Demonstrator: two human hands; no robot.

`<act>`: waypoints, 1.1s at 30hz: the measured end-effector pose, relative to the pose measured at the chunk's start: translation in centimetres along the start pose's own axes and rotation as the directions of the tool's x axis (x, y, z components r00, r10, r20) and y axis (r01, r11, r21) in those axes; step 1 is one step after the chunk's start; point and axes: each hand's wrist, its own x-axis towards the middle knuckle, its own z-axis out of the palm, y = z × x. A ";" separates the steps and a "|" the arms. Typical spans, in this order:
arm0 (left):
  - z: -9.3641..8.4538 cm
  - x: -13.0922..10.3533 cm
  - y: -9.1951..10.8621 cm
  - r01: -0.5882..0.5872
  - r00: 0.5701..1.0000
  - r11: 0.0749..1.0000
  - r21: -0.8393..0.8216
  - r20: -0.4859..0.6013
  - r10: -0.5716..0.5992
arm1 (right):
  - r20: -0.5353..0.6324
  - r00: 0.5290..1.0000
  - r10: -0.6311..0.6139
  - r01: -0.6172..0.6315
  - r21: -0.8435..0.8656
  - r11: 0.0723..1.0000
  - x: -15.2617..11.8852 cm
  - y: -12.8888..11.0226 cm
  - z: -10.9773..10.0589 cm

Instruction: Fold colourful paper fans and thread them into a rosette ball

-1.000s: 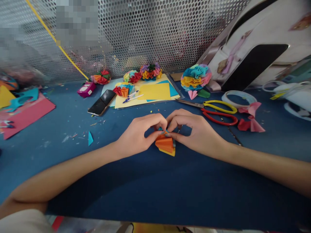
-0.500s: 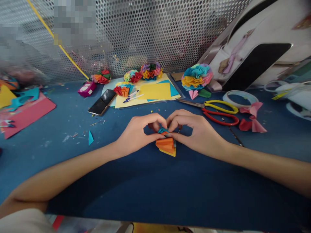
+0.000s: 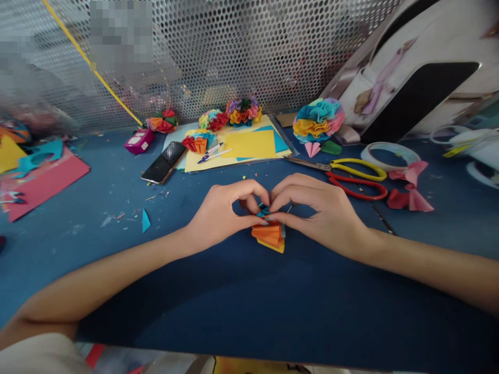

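A small pleated paper piece (image 3: 268, 234), orange and yellow below with blue folds on top, is held over the blue table near the middle. My left hand (image 3: 222, 213) pinches its upper part from the left, thumb below and fingers curled above. From the right, my right hand (image 3: 315, 210) pinches the same blue folds, its fingertips almost meeting those of my left hand. The fingertips partly hide the top of the paper. A thin dark wire-like end shows beside the right fingers.
Scissors (image 3: 351, 176) with yellow and red handles, a tape roll (image 3: 390, 156) and pink paper bows (image 3: 409, 189) lie right. Behind are paper flowers (image 3: 317, 122), yellow sheets (image 3: 249, 145), pens and a phone (image 3: 163, 163). A backpack (image 3: 421, 47) stands back right.
Both hands still pinch the paper piece. The fingertips and the blue folds between them have shifted slightly. Objects at the right appear slightly farther right in the view.
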 end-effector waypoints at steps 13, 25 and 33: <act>0.2 0.0 -0.1 -0.026 1.000 0.999 -0.024 0.013 0.027 | -0.057 0.963 -0.265 0.237 -0.302 0.924 0.3 -0.3 -0.6; 0.2 -0.1 0.4 -0.003 1.000 1.000 0.020 0.026 0.003 | -0.015 0.981 -0.196 0.179 -0.344 0.922 0.3 -0.6 -0.7; 0.2 -0.2 0.4 0.032 0.999 0.999 0.005 0.033 -0.033 | -0.008 0.971 -0.239 0.224 -0.320 0.921 0.3 -0.4 -0.7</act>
